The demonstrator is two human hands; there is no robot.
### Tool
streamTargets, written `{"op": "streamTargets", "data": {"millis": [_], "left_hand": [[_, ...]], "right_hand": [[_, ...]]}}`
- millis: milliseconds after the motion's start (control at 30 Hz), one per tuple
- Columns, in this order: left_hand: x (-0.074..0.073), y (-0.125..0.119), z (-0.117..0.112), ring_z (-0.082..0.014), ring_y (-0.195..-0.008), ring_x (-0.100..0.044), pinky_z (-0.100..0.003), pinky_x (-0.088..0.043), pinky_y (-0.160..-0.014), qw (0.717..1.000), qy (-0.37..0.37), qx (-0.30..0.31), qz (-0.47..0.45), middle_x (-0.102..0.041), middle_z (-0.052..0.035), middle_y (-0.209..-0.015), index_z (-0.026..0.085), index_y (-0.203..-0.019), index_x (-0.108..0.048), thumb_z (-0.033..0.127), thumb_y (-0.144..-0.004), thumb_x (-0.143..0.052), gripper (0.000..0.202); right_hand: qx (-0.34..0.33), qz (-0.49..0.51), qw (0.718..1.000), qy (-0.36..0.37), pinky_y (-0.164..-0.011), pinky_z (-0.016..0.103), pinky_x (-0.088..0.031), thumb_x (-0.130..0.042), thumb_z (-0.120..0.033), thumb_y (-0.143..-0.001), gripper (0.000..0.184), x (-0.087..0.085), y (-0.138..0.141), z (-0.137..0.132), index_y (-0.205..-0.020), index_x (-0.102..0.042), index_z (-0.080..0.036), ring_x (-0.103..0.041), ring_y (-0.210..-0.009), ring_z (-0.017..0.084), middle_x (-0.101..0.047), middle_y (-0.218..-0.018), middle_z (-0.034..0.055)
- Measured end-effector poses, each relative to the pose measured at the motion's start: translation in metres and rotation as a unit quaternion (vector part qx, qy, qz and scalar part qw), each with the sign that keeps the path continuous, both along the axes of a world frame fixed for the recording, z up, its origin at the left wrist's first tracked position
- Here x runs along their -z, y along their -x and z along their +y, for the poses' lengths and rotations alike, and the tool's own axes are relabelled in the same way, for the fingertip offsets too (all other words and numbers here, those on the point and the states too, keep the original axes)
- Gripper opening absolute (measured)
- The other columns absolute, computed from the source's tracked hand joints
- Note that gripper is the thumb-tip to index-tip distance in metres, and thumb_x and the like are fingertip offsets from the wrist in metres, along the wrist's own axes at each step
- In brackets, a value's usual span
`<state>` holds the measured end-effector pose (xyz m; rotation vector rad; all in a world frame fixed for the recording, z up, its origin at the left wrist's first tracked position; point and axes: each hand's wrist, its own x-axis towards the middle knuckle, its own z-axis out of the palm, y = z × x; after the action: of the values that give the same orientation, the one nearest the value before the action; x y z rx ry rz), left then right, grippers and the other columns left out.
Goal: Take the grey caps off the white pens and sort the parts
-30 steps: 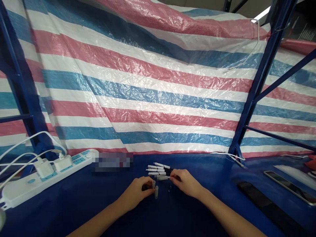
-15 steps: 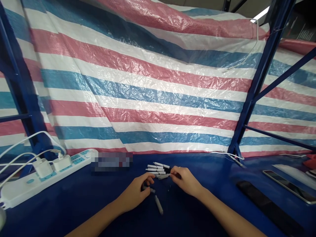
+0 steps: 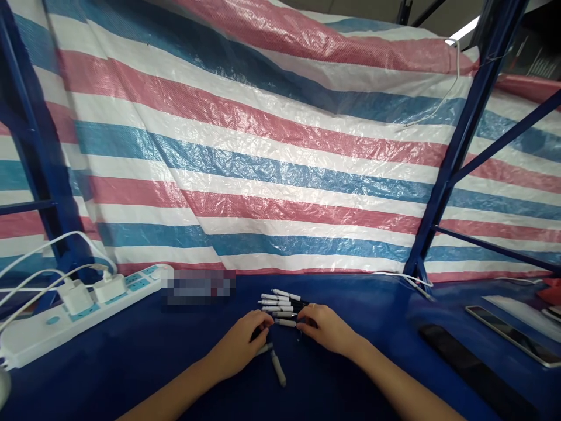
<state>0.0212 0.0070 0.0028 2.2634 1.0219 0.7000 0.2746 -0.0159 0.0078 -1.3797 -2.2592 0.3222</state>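
Several black-and-white marker pens (image 3: 280, 301) lie in a row on the blue table cover (image 3: 131, 362). My left hand (image 3: 243, 342) rests just in front of them with its fingers curled, pinching a small pen part I cannot make out. My right hand (image 3: 326, 330) is closed on one pen (image 3: 287, 322) at its dark end, the white end pointing towards my left hand. A grey pen cap (image 3: 278, 368) lies loose on the cover just below my hands, with another grey cap (image 3: 265, 349) by my left fingertips.
A white power strip (image 3: 65, 318) with two chargers plugged in and white cables lies at the left. A phone (image 3: 511, 342) and a dark flat slab (image 3: 477, 371) lie at the right. A striped tarpaulin (image 3: 272, 164) hangs behind, between blue rack posts (image 3: 460, 152).
A grey cap left my left hand and now lies on the cover below the hands. My right hand moved slightly left and down with a pen, closer to my left hand.
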Motion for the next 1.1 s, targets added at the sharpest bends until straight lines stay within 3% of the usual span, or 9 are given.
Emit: {"op": "streamTargets", "data": {"millis": [300, 567, 767, 967, 1100], "left_hand": [[0.002, 0.001, 0.001, -0.0174, -0.086, -0.06, -0.028, -0.049, -0.077, 1.0, -0.028, -0.01, 0.007, -0.061, -0.0021, -0.097, 0.024, -0.102, -0.061, 0.034, -0.095, -0.042, 0.023], [-0.002, 0.004, -0.004, -0.0164, -0.1, -0.059, -0.028, -0.049, -0.087, 0.992, -0.129, -0.003, -0.008, -0.058, -0.003, -0.117, 0.028, -0.131, -0.047, 0.035, -0.1, -0.038, 0.033], [0.002, 0.003, -0.003, -0.0163, -0.081, -0.059, -0.03, -0.045, -0.076, 0.967, -0.249, 0.05, -0.004, -0.066, 0.0005, -0.089, 0.024, -0.103, -0.062, 0.03, -0.099, -0.045, 0.019], [0.011, 0.003, 0.001, -0.0148, -0.075, -0.056, -0.029, -0.042, -0.072, 0.934, -0.351, 0.067, -0.023, -0.066, -0.0004, -0.085, 0.019, -0.105, -0.059, 0.025, -0.099, -0.047, 0.015], [0.011, 0.002, 0.0, -0.0147, -0.074, -0.055, -0.029, -0.041, -0.071, 0.922, -0.38, 0.068, -0.011, -0.065, -0.0007, -0.084, 0.018, -0.103, -0.057, 0.021, -0.098, -0.047, 0.011]], "right_hand": [[-0.005, 0.004, 0.999, -0.035, -0.07, 0.025, -0.044, -0.057, -0.025, -0.092, 0.01, 0.005, 0.002, 0.006, -0.091, -0.065, -0.02, -0.061, -0.078, 0.016, -0.064, -0.087, 0.0027], [-0.029, 0.009, 0.995, -0.091, -0.072, 0.026, -0.045, -0.044, -0.026, -0.099, 0.016, -0.013, 0.001, -0.008, -0.094, -0.058, -0.02, -0.058, -0.079, 0.015, -0.06, -0.087, 0.0024], [-0.076, -0.038, 0.989, -0.119, -0.075, 0.027, -0.045, -0.046, -0.027, -0.098, 0.014, -0.013, 0.014, -0.023, -0.099, -0.057, -0.02, -0.058, -0.083, 0.016, -0.062, -0.09, 0.0024], [-0.086, -0.088, 0.981, -0.152, -0.074, 0.027, -0.045, -0.043, -0.026, -0.099, 0.016, -0.011, 0.019, -0.024, -0.103, -0.057, -0.019, -0.059, -0.083, 0.017, -0.063, -0.09, 0.0032], [-0.081, -0.118, 0.974, -0.174, -0.068, 0.028, -0.044, -0.044, -0.025, -0.099, 0.018, -0.005, 0.022, -0.021, -0.092, -0.06, -0.019, -0.058, -0.074, 0.017, -0.063, -0.082, 0.0026]]}}
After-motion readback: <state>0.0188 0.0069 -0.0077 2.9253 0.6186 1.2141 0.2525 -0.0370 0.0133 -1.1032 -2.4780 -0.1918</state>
